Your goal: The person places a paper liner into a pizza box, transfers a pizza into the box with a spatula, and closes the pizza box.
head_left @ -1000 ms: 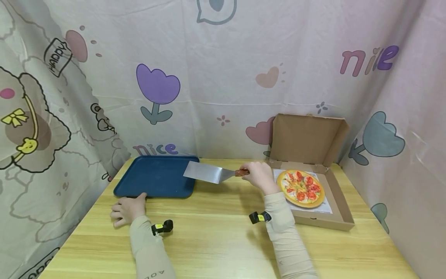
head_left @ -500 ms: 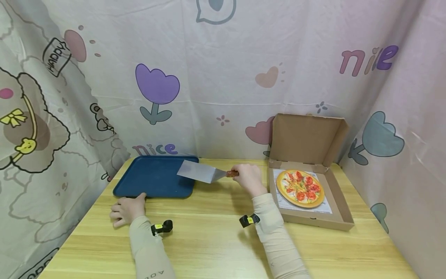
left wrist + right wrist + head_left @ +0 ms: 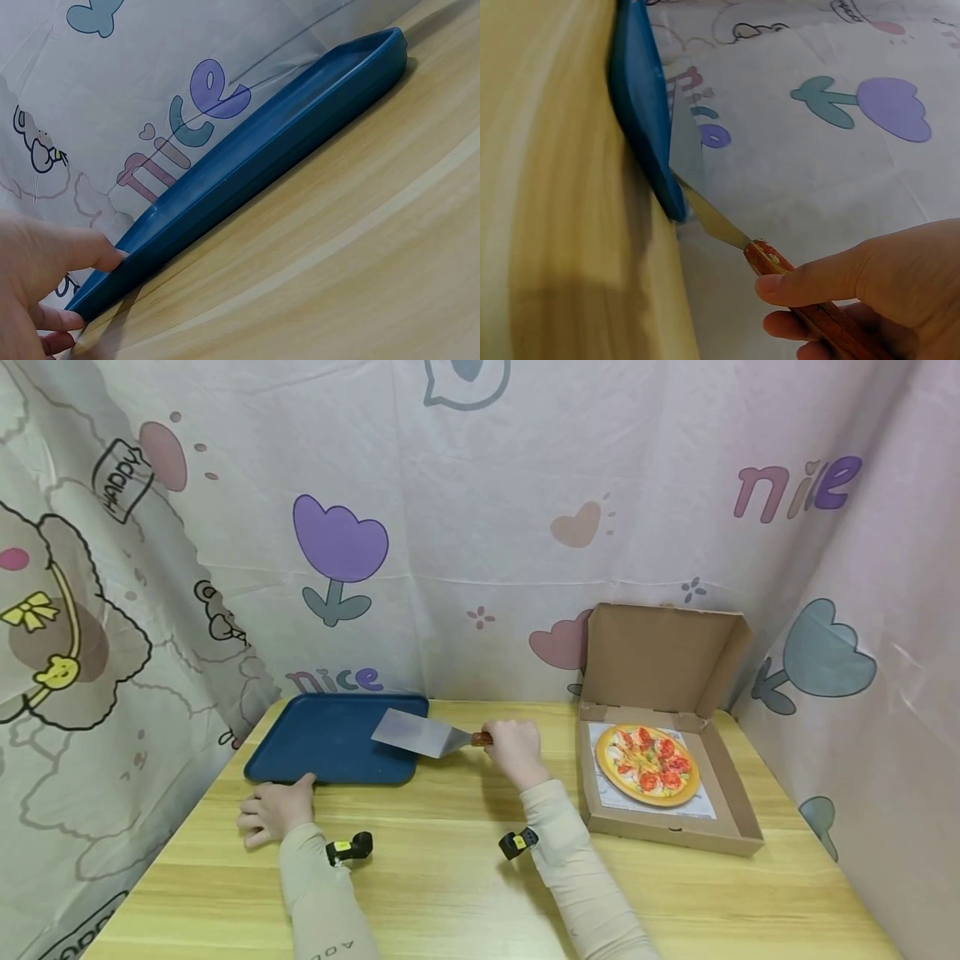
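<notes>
My right hand [image 3: 517,752] grips the brown handle of a metal spatula [image 3: 411,734]. The flat blade points left, above the right part of a dark blue tray [image 3: 322,739], and carries nothing. In the right wrist view, the thumb lies along the wooden handle [image 3: 769,259], with the fingers curled beneath. My left hand [image 3: 277,812] rests at the tray's near left corner, fingers spread. In the left wrist view its thumb [image 3: 97,250] touches the tray's rim. A pizza [image 3: 648,766] with red toppings lies whole in the open cardboard box at the right.
The cardboard box [image 3: 675,837] stands at the table's right, its lid [image 3: 656,660] raised against the curtain. Printed paper [image 3: 609,797] lies under the pizza. A patterned curtain [image 3: 480,527] closes off the back and sides. Bare wood table [image 3: 435,877] lies between box and tray.
My right hand has moved left, away from the box, bringing the spatula's blade further over the tray and slightly lower. The left hand, tray and pizza have stayed put.
</notes>
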Motion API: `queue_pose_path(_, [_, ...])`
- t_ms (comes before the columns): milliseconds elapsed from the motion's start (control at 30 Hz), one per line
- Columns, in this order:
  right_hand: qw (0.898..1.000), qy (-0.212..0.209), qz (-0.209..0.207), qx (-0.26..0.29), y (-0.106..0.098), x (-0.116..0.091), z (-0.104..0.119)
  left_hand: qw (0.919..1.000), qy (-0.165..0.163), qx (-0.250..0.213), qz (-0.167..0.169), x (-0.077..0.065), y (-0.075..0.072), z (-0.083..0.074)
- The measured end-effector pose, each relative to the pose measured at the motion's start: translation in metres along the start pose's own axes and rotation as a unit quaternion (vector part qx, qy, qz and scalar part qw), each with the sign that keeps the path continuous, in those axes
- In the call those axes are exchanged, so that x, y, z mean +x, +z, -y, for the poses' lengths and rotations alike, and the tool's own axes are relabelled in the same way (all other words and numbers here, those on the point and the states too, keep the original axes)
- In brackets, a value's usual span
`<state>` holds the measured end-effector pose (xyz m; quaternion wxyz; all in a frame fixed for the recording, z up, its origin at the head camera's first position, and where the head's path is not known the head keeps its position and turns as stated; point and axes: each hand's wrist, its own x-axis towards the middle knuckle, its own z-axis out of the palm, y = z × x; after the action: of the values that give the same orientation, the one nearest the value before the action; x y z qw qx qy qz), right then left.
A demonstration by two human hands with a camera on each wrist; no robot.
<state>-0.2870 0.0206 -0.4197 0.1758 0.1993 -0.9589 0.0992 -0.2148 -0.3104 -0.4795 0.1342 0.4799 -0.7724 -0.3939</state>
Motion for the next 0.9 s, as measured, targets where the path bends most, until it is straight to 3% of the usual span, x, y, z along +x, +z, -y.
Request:
queue_pose_path(433, [1.000, 0.014, 0.013, -0.016, 0.016, 0.002, 0.018, 0.9999, 0.001, -0.003, -0.010, 0.000, 0.001, 0.000])
queue_pose_path(667, [1.000, 0.003, -0.016, -0.023, 0.024, 0.004, 0.025, 1.0000, 0.000, -0.005, -0.004, 0.000, 0.001, 0.000])
queue_pose_path(900, [1.000, 0.004, 0.005, -0.010, 0.026, 0.005, 0.032, 1.0000, 0.004, -0.008, -0.004, -0.001, 0.001, 0.001])
